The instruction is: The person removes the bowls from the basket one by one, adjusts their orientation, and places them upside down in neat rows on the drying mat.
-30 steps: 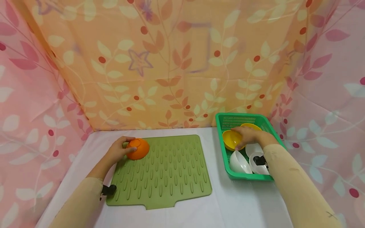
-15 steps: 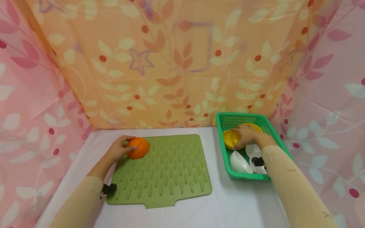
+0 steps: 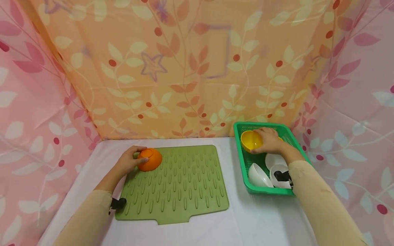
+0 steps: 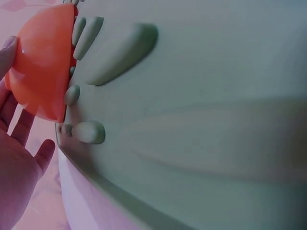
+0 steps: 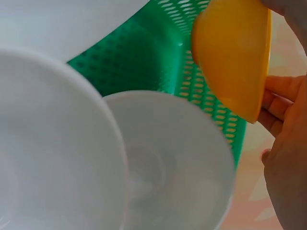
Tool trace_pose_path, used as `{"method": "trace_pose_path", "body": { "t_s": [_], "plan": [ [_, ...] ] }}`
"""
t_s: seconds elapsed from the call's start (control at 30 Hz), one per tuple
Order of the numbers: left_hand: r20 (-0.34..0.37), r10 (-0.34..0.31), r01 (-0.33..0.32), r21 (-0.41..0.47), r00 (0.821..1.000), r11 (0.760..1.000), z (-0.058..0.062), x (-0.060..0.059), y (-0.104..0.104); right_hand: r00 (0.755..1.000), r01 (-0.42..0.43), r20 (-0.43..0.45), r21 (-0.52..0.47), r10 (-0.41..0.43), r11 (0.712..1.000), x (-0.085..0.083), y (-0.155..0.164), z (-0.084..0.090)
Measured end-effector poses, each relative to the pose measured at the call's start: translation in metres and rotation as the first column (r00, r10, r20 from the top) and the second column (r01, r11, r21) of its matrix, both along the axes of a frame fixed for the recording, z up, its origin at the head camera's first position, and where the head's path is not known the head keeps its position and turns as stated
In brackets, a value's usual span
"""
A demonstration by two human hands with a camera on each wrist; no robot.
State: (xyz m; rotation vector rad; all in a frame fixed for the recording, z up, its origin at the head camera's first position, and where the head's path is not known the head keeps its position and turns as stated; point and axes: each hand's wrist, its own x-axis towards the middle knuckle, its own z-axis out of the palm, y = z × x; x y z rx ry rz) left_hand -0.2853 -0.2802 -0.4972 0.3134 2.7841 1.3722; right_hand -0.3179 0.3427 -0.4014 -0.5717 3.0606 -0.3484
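A: What is the left hand (image 3: pixel 127 162) doing?

B: It is resting against an orange bowl (image 3: pixel 149 159) that is sitting upside down on the far left corner of the green mat (image 3: pixel 178 191). The fingers are curling around the bowl's left side, with the thumb lying on top near the base. In the left wrist view the bowl's rim (image 4: pixel 64 72) is lying flat against the mat's ridges, and the fingers (image 4: pixel 19 124) are sitting beside it.

A: And the right hand (image 3: pixel 269 140)?

B: It is gripping a yellow bowl (image 3: pixel 250 140), fingers wrapping over the bowl's far edge. The bowl is tilting on its side with the opening facing the camera, and it is hanging above the far end of the green basket (image 3: pixel 241 160). The right wrist view is showing the bowl (image 5: pixel 232 52) clear of the basket's mesh wall (image 5: pixel 144 62).

A: What else is lying in the basket?

B: White bowls (image 3: pixel 258 175) are sitting at its near end, just below the lifted one. A second yellow piece is peeking out behind the hand, though I cannot tell what it is.

A: Where is everything standing?

B: The mat and basket are sitting side by side on a white counter (image 3: pixel 234 222), the basket to the right. Patterned cloth (image 3: pixel 184 68) is hanging around three sides.
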Motion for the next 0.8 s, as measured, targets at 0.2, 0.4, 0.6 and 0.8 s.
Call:
{"method": "trace_pose_path", "body": {
  "t_s": [0.2,0.4,0.6,0.8],
  "plan": [
    [0.005,-0.001,0.001,0.021,1.000,1.000,0.001,0.000,-0.001,0.999,-0.003,-0.046,-0.051,0.001,0.999,0.015,-0.006,0.017],
    [0.017,-0.001,0.001,0.025,1.000,1.000,0.003,0.001,0.001,0.993,-0.018,-0.122,-0.145,0.000,0.989,0.041,-0.021,0.030],
    [0.015,-0.003,0.002,0.024,1.000,1.000,0.005,0.001,0.001,0.983,-0.066,-0.184,-0.226,0.024,0.972,0.075,-0.046,0.038],
    [0.014,-0.002,0.002,0.024,1.000,1.000,0.003,0.002,0.001,0.975,-0.118,-0.216,-0.280,0.058,0.953,0.108,-0.077,0.038]
  ]
}}
